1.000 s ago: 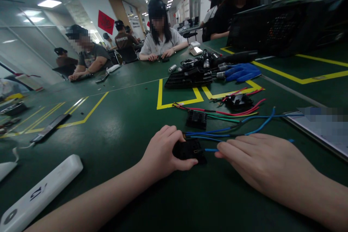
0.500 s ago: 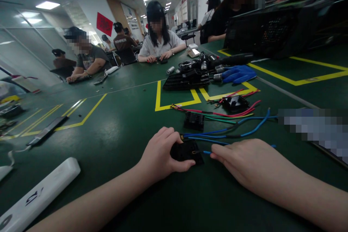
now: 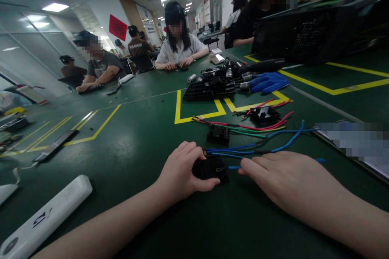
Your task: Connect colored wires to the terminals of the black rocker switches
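My left hand (image 3: 182, 166) is closed around a flat black plastic block (image 3: 208, 168), thumb along its near edge and fingers over the far side. My right hand (image 3: 282, 178) pinches a blue wire (image 3: 234, 168) a short way from the block. The wire's bare metal tip lies over the block's right part; whether it sits inside a slot I cannot tell. Just beyond the hands lie more blue wires (image 3: 243, 151). Behind them rests another black plastic block (image 3: 218, 134) beside red and green wires.
A third black block (image 3: 264, 116) with red wires lies farther back, near a blue glove (image 3: 269, 83) and a pile of black parts (image 3: 209, 89). On the right is a tablet-like screen (image 3: 358, 145); at lower left, a white elongated device (image 3: 48, 218). People sit across the table.
My right hand has shifted slightly right, and a little more blue wire shows between its fingertips and the block. My left hand keeps its hold. The view has moved slightly.
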Tool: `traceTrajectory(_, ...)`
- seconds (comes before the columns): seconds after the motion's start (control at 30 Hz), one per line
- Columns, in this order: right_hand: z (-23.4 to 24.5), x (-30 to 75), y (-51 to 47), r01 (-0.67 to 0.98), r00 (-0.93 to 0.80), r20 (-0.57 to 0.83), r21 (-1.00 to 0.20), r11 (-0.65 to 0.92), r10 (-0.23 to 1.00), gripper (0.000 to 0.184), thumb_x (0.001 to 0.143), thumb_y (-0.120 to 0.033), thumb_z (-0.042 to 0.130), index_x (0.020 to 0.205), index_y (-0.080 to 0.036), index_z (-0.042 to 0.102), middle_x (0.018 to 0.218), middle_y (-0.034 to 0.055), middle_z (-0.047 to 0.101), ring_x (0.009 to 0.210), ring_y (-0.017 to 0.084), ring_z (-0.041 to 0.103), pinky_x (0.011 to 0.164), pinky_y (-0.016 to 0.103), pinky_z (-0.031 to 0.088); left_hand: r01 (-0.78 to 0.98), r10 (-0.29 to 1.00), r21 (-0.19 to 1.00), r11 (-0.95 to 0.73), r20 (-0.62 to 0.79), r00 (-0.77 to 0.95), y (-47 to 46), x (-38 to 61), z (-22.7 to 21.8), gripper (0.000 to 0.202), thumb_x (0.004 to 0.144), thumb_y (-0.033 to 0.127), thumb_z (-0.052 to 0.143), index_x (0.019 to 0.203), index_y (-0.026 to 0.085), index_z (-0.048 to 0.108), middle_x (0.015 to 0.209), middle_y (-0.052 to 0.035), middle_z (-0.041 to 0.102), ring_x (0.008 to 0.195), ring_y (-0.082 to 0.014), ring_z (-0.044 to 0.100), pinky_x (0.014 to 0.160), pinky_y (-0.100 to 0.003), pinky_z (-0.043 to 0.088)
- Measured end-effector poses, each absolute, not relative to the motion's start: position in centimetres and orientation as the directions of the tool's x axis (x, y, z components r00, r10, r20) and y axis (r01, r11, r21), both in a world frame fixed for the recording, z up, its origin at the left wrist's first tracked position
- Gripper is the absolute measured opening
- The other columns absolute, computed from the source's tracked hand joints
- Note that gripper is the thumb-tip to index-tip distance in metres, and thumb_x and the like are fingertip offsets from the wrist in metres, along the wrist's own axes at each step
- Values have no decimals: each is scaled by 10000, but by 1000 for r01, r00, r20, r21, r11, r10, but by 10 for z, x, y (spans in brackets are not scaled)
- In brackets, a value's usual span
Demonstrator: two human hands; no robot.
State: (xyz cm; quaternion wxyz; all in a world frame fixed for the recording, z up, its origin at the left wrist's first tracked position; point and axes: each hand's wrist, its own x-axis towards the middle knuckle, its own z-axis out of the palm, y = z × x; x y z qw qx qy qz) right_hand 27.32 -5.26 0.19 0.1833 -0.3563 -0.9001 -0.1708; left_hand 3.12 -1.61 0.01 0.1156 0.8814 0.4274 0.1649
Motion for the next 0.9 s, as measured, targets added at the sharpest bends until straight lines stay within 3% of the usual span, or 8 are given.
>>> traceTrajectory(0.13,-10,272,-50,743,-652,315,86,663,689,150,904,-169,534,766,-223,557,569,-15,660,427,183,600,444,310,264,714,793,351,-606,195,578,-16,32,1,386,673,355,805,785,209,466,823,-4,523,796,-215,485,663,-320,400)
traceTrajectory(0.27,-11,272,-50,739,-660,272,71,670,700,139,891,-162,562,764,-219,551,559,-25,658,418,157,587,448,301,223,714,794,355,-604,189,577,-17,32,1,386,669,344,807,792,209,467,831,-5,529,802,-215,486,674,-325,406)
traceTrajectory(0.5,8,272,-52,677,-699,483,209,705,528,323,988,-166,369,734,-216,562,581,1,626,478,173,577,523,316,332,728,800,338,-597,184,571,-17,32,-1,382,674,363,795,783,214,460,827,-2,530,801,-216,491,668,-325,413)
traceTrajectory(0.63,13,272,-55,667,-702,525,248,702,482,351,1004,-167,337,765,-212,589,602,4,625,511,181,588,541,318,345,720,794,337,-606,200,575,-16,32,-1,386,678,367,796,791,212,460,821,2,516,789,-212,484,661,-319,399)
traceTrajectory(0.77,2,274,-52,707,-673,458,170,686,580,251,963,-152,423,767,-222,564,615,-4,661,497,184,611,521,316,354,714,792,347,-608,195,579,-16,32,0,383,681,365,793,778,211,456,820,0,518,793,-212,482,658,-312,387)
traceTrajectory(0.9,-8,272,-50,743,-655,324,111,660,683,129,878,-153,584,772,-223,565,577,-27,665,443,181,610,451,310,288,712,793,356,-605,192,578,-17,31,1,379,677,354,795,783,209,460,820,-2,521,794,-213,481,661,-313,389)
